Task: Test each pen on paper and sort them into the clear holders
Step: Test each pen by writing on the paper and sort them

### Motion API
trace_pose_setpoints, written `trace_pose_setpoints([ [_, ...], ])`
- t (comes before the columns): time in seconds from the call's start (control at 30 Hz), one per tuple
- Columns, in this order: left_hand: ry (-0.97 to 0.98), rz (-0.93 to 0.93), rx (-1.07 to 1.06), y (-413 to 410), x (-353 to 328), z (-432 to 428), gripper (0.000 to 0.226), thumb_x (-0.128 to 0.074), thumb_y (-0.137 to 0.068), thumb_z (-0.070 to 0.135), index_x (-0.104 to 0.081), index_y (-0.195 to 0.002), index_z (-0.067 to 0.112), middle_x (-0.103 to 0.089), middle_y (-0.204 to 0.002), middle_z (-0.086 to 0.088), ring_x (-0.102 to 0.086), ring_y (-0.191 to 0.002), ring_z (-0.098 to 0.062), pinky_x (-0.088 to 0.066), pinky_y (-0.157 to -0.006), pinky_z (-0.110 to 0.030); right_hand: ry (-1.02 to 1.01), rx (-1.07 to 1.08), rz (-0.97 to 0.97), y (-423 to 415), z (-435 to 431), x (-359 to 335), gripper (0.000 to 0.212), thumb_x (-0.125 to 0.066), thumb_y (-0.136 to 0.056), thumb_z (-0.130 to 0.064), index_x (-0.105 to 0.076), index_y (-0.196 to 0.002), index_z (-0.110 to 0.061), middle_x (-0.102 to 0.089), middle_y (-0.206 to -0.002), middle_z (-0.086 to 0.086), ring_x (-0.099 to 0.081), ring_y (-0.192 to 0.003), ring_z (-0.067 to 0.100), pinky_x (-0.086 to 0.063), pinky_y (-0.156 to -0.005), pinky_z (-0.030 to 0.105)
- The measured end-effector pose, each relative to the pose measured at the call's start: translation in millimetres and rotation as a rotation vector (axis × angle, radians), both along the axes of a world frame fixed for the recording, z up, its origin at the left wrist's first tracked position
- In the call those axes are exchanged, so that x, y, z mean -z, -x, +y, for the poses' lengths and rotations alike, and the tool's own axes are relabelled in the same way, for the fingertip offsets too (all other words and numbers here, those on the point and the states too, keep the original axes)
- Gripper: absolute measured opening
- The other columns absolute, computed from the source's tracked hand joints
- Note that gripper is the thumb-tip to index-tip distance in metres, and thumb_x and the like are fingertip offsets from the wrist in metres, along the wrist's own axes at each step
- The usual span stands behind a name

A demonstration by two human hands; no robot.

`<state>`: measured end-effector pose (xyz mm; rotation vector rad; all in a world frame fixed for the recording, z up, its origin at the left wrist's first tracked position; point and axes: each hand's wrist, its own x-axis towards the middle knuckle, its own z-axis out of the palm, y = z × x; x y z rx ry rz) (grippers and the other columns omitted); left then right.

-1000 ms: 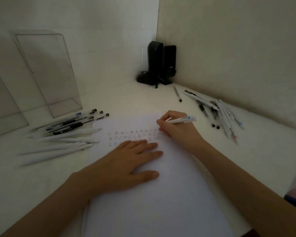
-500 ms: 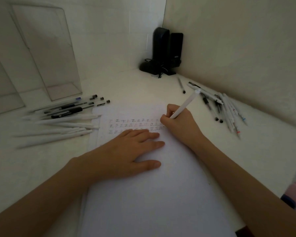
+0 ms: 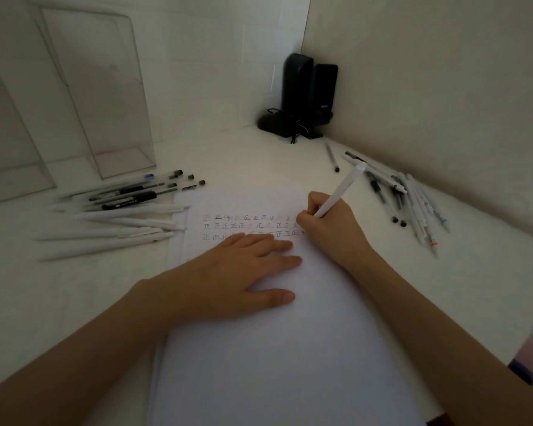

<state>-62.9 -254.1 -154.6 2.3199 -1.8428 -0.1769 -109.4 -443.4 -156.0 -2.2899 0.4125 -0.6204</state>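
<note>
Right hand [image 3: 330,232]: fingers curled tight around the white pen [image 3: 340,192] in a writing grip, low on the barrel; the hand sits over the far right part of the paper [image 3: 274,364], at the right end of the rows of marks [image 3: 250,226].

Pen axis: tilted, lower end buried under the fingers, upper end rising up and away toward the paper's far right corner; I cannot tell whether the tip touches the sheet, as the fingers hide it.

Left hand [image 3: 228,278]: flat, fingers straight and spread, palm down on the paper just near of the marks; it pins the sheet and holds nothing.

Key relation: the clear holders [image 3: 105,103] stand beyond the paper's far left corner, so they lie across the sheet from the pen hand; the left hand is the nearer one to them. My judgement: once this test mark is done, the pen either crosses over the left hand or gets passed to it.

Left-side pens [image 3: 120,216]: a loose fan on the bench [image 3: 474,287] just beside the paper's left edge, between paper and holders, axes roughly across my view; white ones nearer, dark ones farther.

Right-side pens [image 3: 413,204]: a heap off the paper's right edge, near the pen hand, axes running toward me; probably the untested stock.

Black speakers [image 3: 305,96]: well beyond the paper's far edge, in the corner.
</note>
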Motion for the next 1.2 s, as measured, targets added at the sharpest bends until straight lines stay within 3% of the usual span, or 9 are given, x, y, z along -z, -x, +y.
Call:
trace_pose_setpoints([
  [0.2, 0.006, 0.002, 0.007, 0, 0, 1, 0.064, -0.022, -0.082, 0.065, -0.016, -0.142, 0.043, -0.009, -0.152, 0.017, -0.004, -0.138, -0.003, 0.001, -0.105, -0.017, 0.025, -0.018, -0.001, 1, 0, 0, 0.035, -0.056, -0.08, -0.008, -0.03, -0.058, -0.017, -0.033, -0.055, -0.002, -0.032, -0.054, 0.012, -0.028, -0.053, 0.029],
  [0.4, 0.004, -0.017, 0.02, -3, 3, 1, 0.069, -0.011, -0.078, 0.071, -0.013, -0.142, 0.044, -0.008, -0.152, 0.018, -0.003, -0.137, -0.002, 0.002, -0.106, -0.018, 0.011, -0.027, 0.017, 1, 1, 0, 0.036, -0.058, -0.077, -0.009, -0.03, -0.056, -0.019, -0.033, -0.053, -0.005, -0.032, -0.053, 0.011, -0.029, -0.054, 0.031],
  [0.7, 0.004, -0.001, 0.017, -2, 2, 0, 0.066, -0.02, -0.081, 0.066, -0.014, -0.142, 0.043, -0.007, -0.152, 0.019, -0.003, -0.137, -0.002, 0.003, -0.105, -0.017, 0.091, 0.023, 0.069, 0, 1, 0, 0.034, -0.053, -0.08, -0.009, -0.027, -0.06, -0.018, -0.031, -0.055, -0.001, -0.031, -0.054, 0.015, -0.029, -0.054, 0.03],
  [0.8, 0.012, -0.002, 0.02, -2, 2, 1, 0.064, -0.02, -0.082, 0.065, -0.013, -0.142, 0.044, -0.006, -0.152, 0.02, -0.001, -0.137, -0.001, 0.004, -0.106, -0.017, -0.015, 0.002, -0.01, 2, -2, -2, 0.034, -0.056, -0.083, -0.01, -0.031, -0.06, -0.016, -0.032, -0.054, -0.002, -0.03, -0.05, 0.008, -0.028, -0.049, 0.022],
  [0.93, 0.046, -0.012, 0.023, -4, 1, 3, 0.061, -0.025, -0.085, 0.063, -0.017, -0.142, 0.042, -0.009, -0.151, 0.019, -0.004, -0.136, 0.0, 0.007, -0.101, -0.011, -0.242, 0.029, -0.204, 5, -5, -8, 0.031, -0.067, -0.085, -0.032, -0.048, -0.071, -0.011, -0.045, -0.051, -0.005, -0.038, -0.043, 0.001, -0.031, -0.043, 0.011],
  [1.0, 0.11, -0.022, -0.002, -6, 0, 3, 0.059, -0.027, -0.086, 0.061, -0.027, -0.141, 0.037, -0.021, -0.15, 0.015, -0.015, -0.135, -0.003, 0.003, -0.1, -0.01, -0.274, -0.013, -0.24, 7, -6, -12, 0.022, -0.069, -0.083, -0.026, -0.055, -0.08, -0.01, -0.053, -0.054, -0.009, -0.046, -0.047, 0.002, -0.036, -0.047, 0.012],
  [1.1, 0.305, -0.09, -0.08, -12, -4, 4, 0.067, -0.02, -0.084, 0.066, -0.042, -0.135, 0.028, -0.049, -0.13, 0.009, -0.043, -0.116, -0.007, -0.019, -0.098, -0.016, -0.175, -0.127, -0.241, 12, -4, -14, 0.01, -0.065, -0.088, -0.017, -0.065, -0.097, -0.013, -0.067, -0.074, -0.003, -0.063, -0.067, 0.005, -0.048, -0.062, 0.019],
  [1.2, 0.469, -0.019, -0.163, -14, -11, 6, 0.072, -0.028, -0.08, 0.071, -0.032, -0.139, 0.03, -0.049, -0.099, 0.018, -0.046, -0.087, 0.002, -0.029, -0.079, -0.008, 0.078, -0.194, -0.213, 13, 7, -14, 0.018, -0.061, -0.09, -0.012, -0.067, -0.107, -0.008, -0.069, -0.094, 0.002, -0.062, -0.081, 0.001, -0.051, -0.077, 0.016],
])
